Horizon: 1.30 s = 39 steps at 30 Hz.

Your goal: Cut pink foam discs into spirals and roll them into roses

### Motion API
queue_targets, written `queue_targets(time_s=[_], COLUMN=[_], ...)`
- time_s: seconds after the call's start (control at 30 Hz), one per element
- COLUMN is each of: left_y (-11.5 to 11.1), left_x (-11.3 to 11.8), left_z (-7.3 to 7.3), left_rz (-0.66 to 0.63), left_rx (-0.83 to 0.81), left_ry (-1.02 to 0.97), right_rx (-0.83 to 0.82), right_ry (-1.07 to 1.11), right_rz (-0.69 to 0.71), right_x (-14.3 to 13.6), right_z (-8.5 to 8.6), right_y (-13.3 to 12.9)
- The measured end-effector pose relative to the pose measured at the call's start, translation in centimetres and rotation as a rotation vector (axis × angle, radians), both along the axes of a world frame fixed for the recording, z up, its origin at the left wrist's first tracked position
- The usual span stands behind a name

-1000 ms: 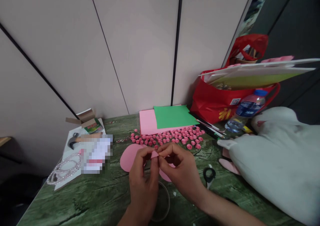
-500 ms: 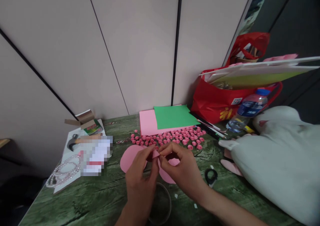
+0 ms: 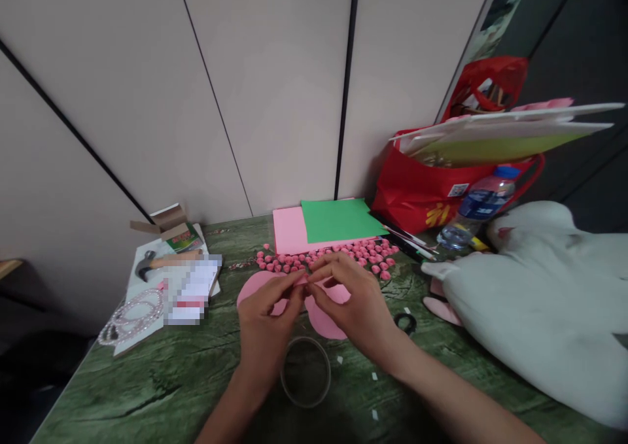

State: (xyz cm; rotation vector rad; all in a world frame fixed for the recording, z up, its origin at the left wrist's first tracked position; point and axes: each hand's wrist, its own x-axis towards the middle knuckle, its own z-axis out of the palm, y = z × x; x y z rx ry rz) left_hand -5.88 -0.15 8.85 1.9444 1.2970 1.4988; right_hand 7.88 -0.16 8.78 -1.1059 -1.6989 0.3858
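Between the fingertips of both hands is a small piece of pink paper [image 3: 301, 279], partly hidden by the fingers. My left hand [image 3: 269, 316] pinches it from the left, and my right hand [image 3: 349, 293] grips its right side. Under the hands lie pink paper circles, one at the left [image 3: 252, 286] and one at the right [image 3: 328, 320]. Just beyond them, several small pink rolled paper roses [image 3: 370, 251] are spread in a band. A clear ring-shaped roll of tape [image 3: 328, 371] rests on the table in front of my wrists.
Green paper [image 3: 341, 222] and pink paper [image 3: 288, 231] lie by the wall. At left are a hammer [image 3: 145, 265] and bead strings [image 3: 132, 316]. A red bag [image 3: 407, 186], a bottle [image 3: 478, 208], a white plush toy [image 3: 540, 313] and black-handled scissors [image 3: 405, 324] are at right.
The pink paper piece now shows less between the fingers, its raised point no longer visible. The right fingers have curled further over it. The view has shifted slightly, showing more of the tape roll.
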Motion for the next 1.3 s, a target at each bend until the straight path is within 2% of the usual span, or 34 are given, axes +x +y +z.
queue_targets(time_s=[0.1,0.23,0.37,0.43,0.5,0.57,0.63,0.7,0.8,1.0,1.17,1.3], left_y=[0.3,0.6,0.8,0.8,0.8,0.9,0.9,1.0,1.2,1.6,1.7,1.5], left_x=[-0.5,-1.1,-1.3,-1.1,-1.0,-0.9,-0.9,-1.0,-1.3,-1.7,-1.5,-1.1], left_z=[0.2,0.3,0.4,0.5,0.6,0.8,0.9,0.9,0.8,0.3,0.1,0.1], left_rz=[0.020,0.067,0.063,0.053,0.041,0.023,0.006,-0.006,-0.026,-0.108,-0.162,-0.110], left_rx=[-0.043,-0.086,-0.120,-0.142,-0.176,-0.232,-0.291,-0.333,-0.371,-0.403,-0.461,-0.510], left_ry=[-0.049,-0.077,-0.092,-0.105,-0.121,-0.142,-0.171,-0.202,-0.233,-0.340,-0.461,-0.531], right_rx=[-0.020,-0.096,-0.206,-0.250,-0.287,-0.364,-0.421,-0.397,-0.377,-0.315,-0.205,-0.097], right_ry=[-0.240,-0.623,-0.906,-0.955,-0.894,-0.723,-0.510,-0.349,-0.219,-0.155,-0.153,-0.236], right_rz=[0.115,0.487,0.474,0.479,0.522,0.572,0.528,0.490,0.476,0.378,0.292,0.226], right_x=[0.5,0.4,-0.1,-0.1,0.2,0.9,1.6,2.3,2.9,3.0,2.9,2.2], right_z=[-0.6,-3.4,-6.8,-7.4,-6.8,-5.4,-3.7,-2.2,-0.9,0.2,0.2,-0.2], right_y=[-0.7,-3.0,-4.6,-4.5,-4.0,-3.2,-2.5,-1.9,-1.5,-0.9,0.1,0.7])
